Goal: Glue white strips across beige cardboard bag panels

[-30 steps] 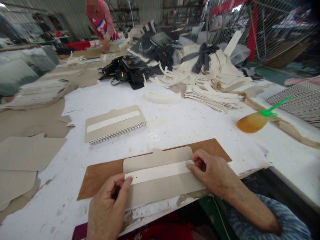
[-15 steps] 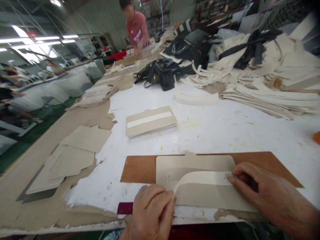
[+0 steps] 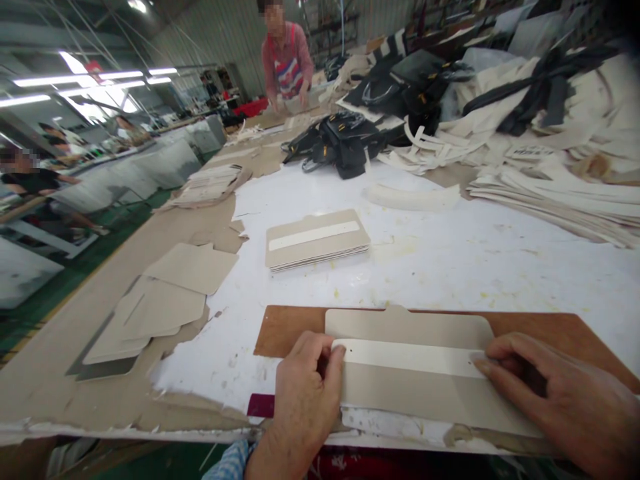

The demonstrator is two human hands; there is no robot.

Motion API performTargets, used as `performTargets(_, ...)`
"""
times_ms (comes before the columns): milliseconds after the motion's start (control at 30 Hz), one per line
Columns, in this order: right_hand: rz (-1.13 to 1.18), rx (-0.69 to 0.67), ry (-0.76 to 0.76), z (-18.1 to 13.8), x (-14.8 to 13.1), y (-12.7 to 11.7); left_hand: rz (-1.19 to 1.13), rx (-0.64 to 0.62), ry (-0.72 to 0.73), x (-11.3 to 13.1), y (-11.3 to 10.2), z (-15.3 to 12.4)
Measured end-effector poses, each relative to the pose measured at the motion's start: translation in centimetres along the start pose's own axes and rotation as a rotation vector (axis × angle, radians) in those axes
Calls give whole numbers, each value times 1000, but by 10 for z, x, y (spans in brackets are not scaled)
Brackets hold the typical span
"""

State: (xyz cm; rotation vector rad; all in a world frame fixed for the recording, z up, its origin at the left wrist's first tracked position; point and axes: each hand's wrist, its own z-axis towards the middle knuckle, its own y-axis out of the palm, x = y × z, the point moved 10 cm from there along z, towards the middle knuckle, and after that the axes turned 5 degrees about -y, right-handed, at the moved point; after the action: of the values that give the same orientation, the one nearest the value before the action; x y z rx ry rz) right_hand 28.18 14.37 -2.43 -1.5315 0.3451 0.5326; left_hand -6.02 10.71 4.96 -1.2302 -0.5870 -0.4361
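Card panels (image 3: 165,300) lie loose along the left side of the worktop (image 3: 450,267), well apart from the work. To their right the left hand (image 3: 305,380) is curled, its thumb tip pressed on the left end of a white strip (image 3: 407,358). The strip lies flat and lengthwise across a grey tabbed panel (image 3: 410,327), which rests on a brown board (image 3: 285,330) at the near edge of the worktop. At the strip's right end the right hand (image 3: 560,400) has its forefinger stretched out with the tip down on the strip and the other fingers folded under. Behind them, mid-worktop, a stack of finished panels (image 3: 317,240) shows a strip running parallel to the long edges; that looks like the pattern to match. To do this well, I judge that both ends should be held taut and level, with an equal margin at each side. Pressure should then travel from one end along to the other, so no bow or bubble gets trapped. A small dark dot near each end of the strip could serve as a check mark.
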Motion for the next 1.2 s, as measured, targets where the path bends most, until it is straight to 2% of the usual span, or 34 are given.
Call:
performTargets(133, -11, 4, -35, -4, -9, -1, 31, -46, -7, -1, 4, 1)
performTargets(333, -15, 14, -46, -6, -7, 0, 31, -22, -7, 1, 2, 1)
performTargets(567, -32, 26, -56, -7, -25, -7, 41, -36, -29, 1, 4, 4)
performTargets(800, -30, 15, -58, -4, -9, -2, 77, -55, -40, 0, 5, 5)
performTargets(867, -30, 15, -69, -5, -14, -2, 88, -8, 8, 2, 0, 4)
performTargets(967, -56, 23, -90, -8, -25, -4, 133, 67, 221, 21, -4, -1)
performTargets(1067, -103, 59, -177, -7, -31, -8, 215, 28, 409, 37, 3, -9)
performTargets(1200, -139, 46, -360, -8, -40, -5, 336, 6, 500, 45, 8, -15)
